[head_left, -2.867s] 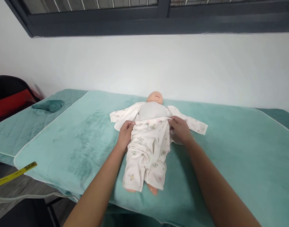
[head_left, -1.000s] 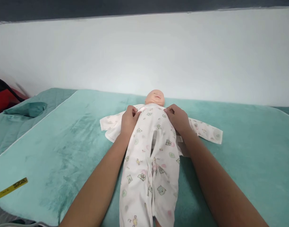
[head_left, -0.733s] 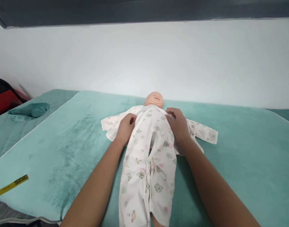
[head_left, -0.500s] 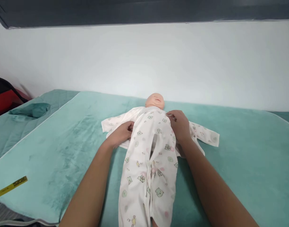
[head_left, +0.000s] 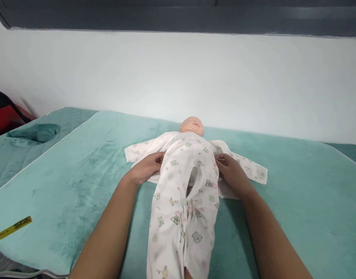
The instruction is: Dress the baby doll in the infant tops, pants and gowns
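Observation:
A baby doll (head_left: 191, 126) lies on its back on a teal mat (head_left: 79, 182), head toward the wall. A white printed romper (head_left: 184, 193) covers it from neck to legs, its sleeves spread out to both sides. My left hand (head_left: 146, 170) rests at the doll's left flank, fingers curled on the romper's edge. My right hand (head_left: 230, 172) lies at the right flank, fingers pinching the cloth there. A gap in the romper's front shows at the belly. The doll's arms and feet are hidden.
A white wall rises behind the mat, with a dark window frame (head_left: 178, 17) above. A folded teal cloth (head_left: 32, 132) lies at the far left on a second pad. A yellow tape measure (head_left: 11, 229) sticks out at the lower left. A red and black object (head_left: 3, 114) stands at the left edge.
The romper's front was drawn up from the doll's waist to its neck. Both my hands then slid down from the shoulders to the doll's sides.

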Demonstrator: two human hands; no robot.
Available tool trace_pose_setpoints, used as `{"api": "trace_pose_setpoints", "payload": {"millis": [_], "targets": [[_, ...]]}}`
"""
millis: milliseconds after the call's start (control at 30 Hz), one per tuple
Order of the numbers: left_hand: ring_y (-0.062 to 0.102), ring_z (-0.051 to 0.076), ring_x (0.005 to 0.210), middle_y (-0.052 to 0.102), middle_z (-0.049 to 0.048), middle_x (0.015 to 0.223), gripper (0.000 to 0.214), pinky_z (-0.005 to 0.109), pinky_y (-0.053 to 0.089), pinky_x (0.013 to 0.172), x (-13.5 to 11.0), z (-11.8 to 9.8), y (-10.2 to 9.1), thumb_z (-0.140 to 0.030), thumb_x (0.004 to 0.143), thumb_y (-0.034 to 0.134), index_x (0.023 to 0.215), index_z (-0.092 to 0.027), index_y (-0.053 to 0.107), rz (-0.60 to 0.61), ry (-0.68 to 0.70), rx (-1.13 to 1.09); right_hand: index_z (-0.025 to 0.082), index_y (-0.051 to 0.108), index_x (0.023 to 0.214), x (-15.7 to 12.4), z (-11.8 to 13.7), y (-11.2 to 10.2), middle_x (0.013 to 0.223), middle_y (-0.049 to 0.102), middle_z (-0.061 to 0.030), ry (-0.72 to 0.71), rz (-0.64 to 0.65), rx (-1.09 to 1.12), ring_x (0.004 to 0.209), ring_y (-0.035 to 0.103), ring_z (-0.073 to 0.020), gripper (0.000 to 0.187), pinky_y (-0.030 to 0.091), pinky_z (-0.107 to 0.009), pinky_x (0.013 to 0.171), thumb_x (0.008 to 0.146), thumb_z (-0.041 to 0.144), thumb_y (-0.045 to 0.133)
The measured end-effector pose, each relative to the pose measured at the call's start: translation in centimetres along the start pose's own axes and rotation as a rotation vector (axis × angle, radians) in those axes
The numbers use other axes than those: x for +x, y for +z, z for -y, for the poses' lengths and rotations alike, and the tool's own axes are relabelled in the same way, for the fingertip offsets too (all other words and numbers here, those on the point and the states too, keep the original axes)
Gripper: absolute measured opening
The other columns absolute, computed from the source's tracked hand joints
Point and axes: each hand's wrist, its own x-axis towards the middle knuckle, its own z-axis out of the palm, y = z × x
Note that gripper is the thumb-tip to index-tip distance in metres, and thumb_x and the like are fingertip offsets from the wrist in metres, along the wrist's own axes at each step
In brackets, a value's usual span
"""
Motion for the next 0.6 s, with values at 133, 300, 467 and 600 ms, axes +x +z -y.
{"api": "trace_pose_setpoints", "payload": {"millis": [133,300,467,600], "targets": [[0.065,0.021,0.089,0.072,0.0076,0.096,0.040,0.028,0.051,0.072,-0.1,0.2,0.3,-0.014,0.060,0.069,0.100,-0.015,0.070,-0.043,0.012,-0.093,0.021,0.063,0.078,-0.2,-0.2,-0.6,0.066,0.060,0.0020,0.047,0.134,0.095,0.057,0.046,-0.0112,0.032,0.035,-0.027,0.054,0.069,0.049,0.074],[0.068,0.022,0.086,0.074,0.0075,0.099,0.051,0.030,0.053,0.073,-0.6,0.0,1.0,-0.013,0.060,0.073,0.111,-0.016,0.069,-0.041,-0.033,-0.180,0.021,0.070,0.085,-0.4,0.1,-1.1,0.076,0.067,-0.0022,0.064,0.209,0.079,0.072,0.058,-0.0182,0.034,0.046,-0.031,0.065,0.067,0.050,0.076],[0.070,0.022,0.083,0.075,0.0081,0.099,0.050,0.031,0.055,0.072,-0.7,0.0,1.1,-0.018,0.063,0.075,0.113,-0.017,0.069,-0.038,-0.040,-0.209,0.022,0.073,0.094,-0.4,-0.3,-1.2,0.085,0.071,-0.0041,0.074,0.249,0.141,0.081,0.063,-0.0210,0.035,0.050,-0.035,0.077,0.072,0.048,0.075],[0.070,0.023,0.090,0.075,0.0070,0.098,0.047,0.029,0.056,0.075,-0.8,0.1,0.8,-0.018,0.065,0.074,0.112,-0.018,0.070,-0.003,-0.035,-0.210,0.023,0.073,0.102,-0.4,-0.3,-1.4,0.094,0.073,-0.0044,0.056,0.339,0.153,0.088,0.064,-0.0229,0.038,0.050,-0.038,0.084,0.068,0.040,0.080]]}}
